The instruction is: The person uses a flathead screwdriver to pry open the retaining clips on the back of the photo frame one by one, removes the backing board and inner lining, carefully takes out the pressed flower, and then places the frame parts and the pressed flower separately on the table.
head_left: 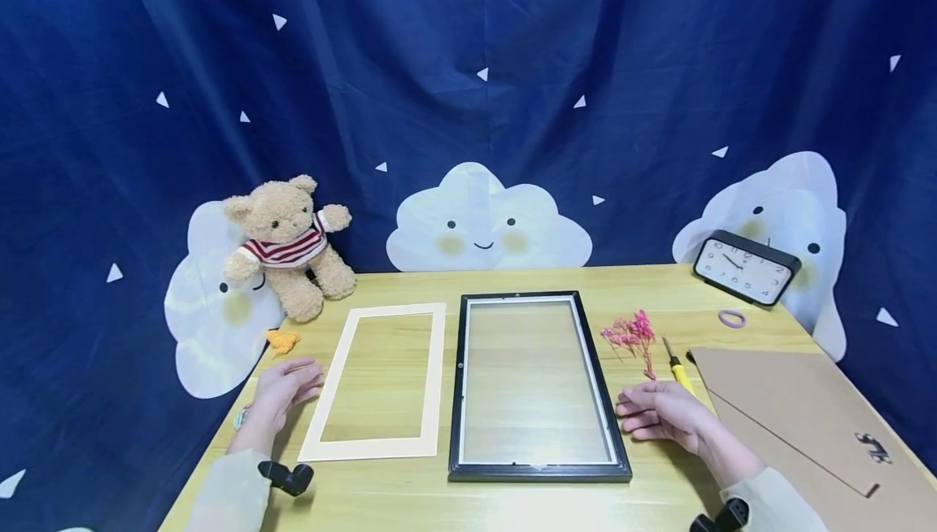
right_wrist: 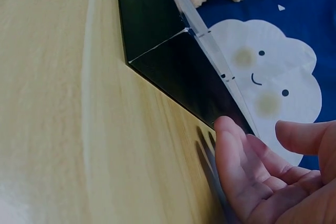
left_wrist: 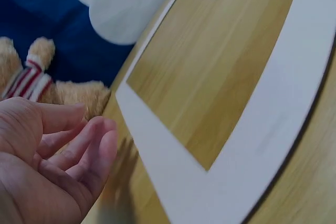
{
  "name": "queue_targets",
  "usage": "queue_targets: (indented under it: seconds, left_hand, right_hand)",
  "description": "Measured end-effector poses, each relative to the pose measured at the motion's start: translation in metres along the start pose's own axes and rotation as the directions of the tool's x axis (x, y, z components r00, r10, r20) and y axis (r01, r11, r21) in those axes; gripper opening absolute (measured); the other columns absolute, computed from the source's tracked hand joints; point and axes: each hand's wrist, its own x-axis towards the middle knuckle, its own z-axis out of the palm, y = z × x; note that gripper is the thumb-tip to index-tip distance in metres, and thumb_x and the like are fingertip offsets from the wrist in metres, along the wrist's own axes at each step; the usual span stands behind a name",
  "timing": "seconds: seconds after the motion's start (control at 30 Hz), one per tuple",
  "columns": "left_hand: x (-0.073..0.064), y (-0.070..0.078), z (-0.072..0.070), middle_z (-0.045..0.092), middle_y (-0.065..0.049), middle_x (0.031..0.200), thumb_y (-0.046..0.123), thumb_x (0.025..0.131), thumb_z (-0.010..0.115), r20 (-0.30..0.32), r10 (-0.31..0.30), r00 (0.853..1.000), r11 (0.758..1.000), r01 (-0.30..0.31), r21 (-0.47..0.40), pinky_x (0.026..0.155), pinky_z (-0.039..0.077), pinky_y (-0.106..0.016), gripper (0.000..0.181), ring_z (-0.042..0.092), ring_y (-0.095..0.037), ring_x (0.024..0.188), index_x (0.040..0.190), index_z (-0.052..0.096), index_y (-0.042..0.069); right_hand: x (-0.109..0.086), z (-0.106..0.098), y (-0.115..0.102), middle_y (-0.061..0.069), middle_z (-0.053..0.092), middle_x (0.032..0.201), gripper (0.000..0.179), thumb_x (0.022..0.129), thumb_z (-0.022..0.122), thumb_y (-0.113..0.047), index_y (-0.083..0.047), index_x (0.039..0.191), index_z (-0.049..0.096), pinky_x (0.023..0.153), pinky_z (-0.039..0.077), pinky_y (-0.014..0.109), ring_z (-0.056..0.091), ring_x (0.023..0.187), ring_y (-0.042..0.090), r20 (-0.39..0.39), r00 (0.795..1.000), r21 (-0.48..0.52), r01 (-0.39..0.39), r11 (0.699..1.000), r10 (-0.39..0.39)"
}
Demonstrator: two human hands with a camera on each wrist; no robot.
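Note:
A black picture frame [head_left: 457,402] with a clear pane lies flat at the middle of the table. To its left is a cream mat board [head_left: 376,449] with a rectangular cut-out. My left hand [head_left: 284,390] hovers just left of the mat board, its fingers loosely bent around nothing; the left wrist view shows the mat board [left_wrist: 220,192] beside it. Close to the frame's right side, my right hand [head_left: 662,414] is held with relaxed fingers and holds nothing. In the right wrist view its fingertips are near the black frame edge [right_wrist: 194,77]; whether they touch, I cannot tell.
Pink dried flowers [head_left: 635,335] and a yellow-handled screwdriver [head_left: 681,373] lie beyond my right hand. A brown backing board [head_left: 798,402] covers the right side. Further back are a purple ring [head_left: 732,319] and a clock [head_left: 745,268]. A teddy bear [head_left: 289,247] and small orange item [head_left: 282,342] are left.

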Motion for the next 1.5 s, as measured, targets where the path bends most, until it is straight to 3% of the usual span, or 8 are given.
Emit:
queue_targets:
  seconds: [0.23,0.43,0.53,0.7,0.8,1.0,1.23,1.5]
  left_hand:
    - [-0.012,0.009,0.041,0.065,-0.016,0.103,0.013,0.089,0.062,0.070,0.051,0.996,0.995,-0.057,0.079,0.077,0.055,-0.032,0.051,0.065,-0.020,0.087,0.130,0.042,-0.011]
    - [-0.024,0.005,0.091,0.062,-0.023,0.105,0.009,0.086,0.065,0.151,0.018,0.988,0.998,-0.028,0.064,0.074,0.056,-0.036,0.046,0.065,-0.027,0.086,0.124,0.048,-0.009]
    - [-0.032,0.002,0.114,0.063,-0.023,0.104,0.009,0.085,0.066,0.233,0.010,0.972,0.998,-0.026,0.066,0.073,0.056,-0.038,0.045,0.065,-0.028,0.085,0.123,0.050,-0.010]
    - [-0.043,-0.002,0.143,0.061,-0.024,0.107,0.011,0.087,0.063,0.369,0.037,0.929,0.994,-0.072,0.082,0.075,0.056,-0.039,0.045,0.063,-0.029,0.089,0.122,0.048,-0.012]
    - [-0.050,-0.005,0.154,0.060,-0.025,0.107,0.008,0.087,0.062,0.400,0.038,0.916,0.993,-0.078,0.084,0.074,0.056,-0.040,0.042,0.063,-0.030,0.090,0.121,0.048,-0.014]
    - [-0.059,-0.007,0.172,0.059,-0.023,0.109,0.003,0.085,0.063,0.415,0.035,0.909,0.995,-0.070,0.069,0.074,0.056,-0.040,0.043,0.062,-0.027,0.089,0.122,0.048,-0.013]
    - [-0.061,-0.010,0.187,0.060,-0.020,0.104,-0.004,0.076,0.071,0.397,0.034,0.917,0.994,-0.073,0.084,0.072,0.057,-0.040,0.054,0.063,-0.022,0.083,0.124,0.047,-0.011]
    - [-0.055,-0.015,0.193,0.056,-0.018,0.097,-0.011,0.068,0.074,0.369,0.029,0.929,0.986,-0.088,0.143,0.064,0.057,-0.037,0.054,0.058,-0.020,0.076,0.116,0.050,-0.009]
  right_hand:
    - [0.001,0.000,0.000,0.011,0.067,0.095,0.034,0.096,0.050,-0.017,0.011,0.115,0.053,0.075,0.056,0.038,0.066,0.082,0.025,0.013,1.000,-0.022,0.011,1.000,-0.011]
    - [0.002,0.005,0.000,0.011,0.067,0.096,0.041,0.095,0.052,-0.019,0.015,0.118,0.048,0.076,0.056,0.039,0.066,0.083,0.024,0.001,1.000,-0.034,0.007,0.999,-0.007]
    - [0.003,0.006,0.000,0.010,0.067,0.096,0.043,0.095,0.052,-0.019,0.016,0.120,0.047,0.075,0.056,0.038,0.065,0.082,0.024,-0.007,1.000,-0.042,0.003,0.999,-0.004]
    - [0.005,0.008,0.001,0.010,0.067,0.095,0.043,0.095,0.052,-0.018,0.017,0.120,0.046,0.075,0.056,0.038,0.065,0.080,0.022,-0.015,1.000,-0.039,0.004,0.999,-0.004]
    - [0.006,0.008,0.002,0.010,0.066,0.094,0.039,0.094,0.053,-0.016,0.015,0.118,0.050,0.075,0.056,0.038,0.065,0.079,0.021,-0.012,1.000,-0.028,0.008,1.000,-0.008]
    - [0.005,0.008,0.002,0.010,0.066,0.093,0.036,0.094,0.053,-0.015,0.013,0.115,0.052,0.074,0.056,0.037,0.065,0.078,0.019,-0.013,1.000,-0.022,0.012,1.000,-0.012]
    - [0.006,0.015,0.002,0.011,0.066,0.090,0.039,0.093,0.055,-0.016,0.016,0.115,0.051,0.070,0.057,0.034,0.063,0.074,0.017,-0.080,0.997,-0.095,0.012,0.995,-0.020]
    - [0.012,0.030,0.002,0.008,0.062,0.081,0.026,0.093,0.054,-0.013,0.012,0.099,0.059,0.063,0.056,0.028,0.059,0.068,0.015,-0.173,0.984,-0.145,0.027,0.989,-0.052]
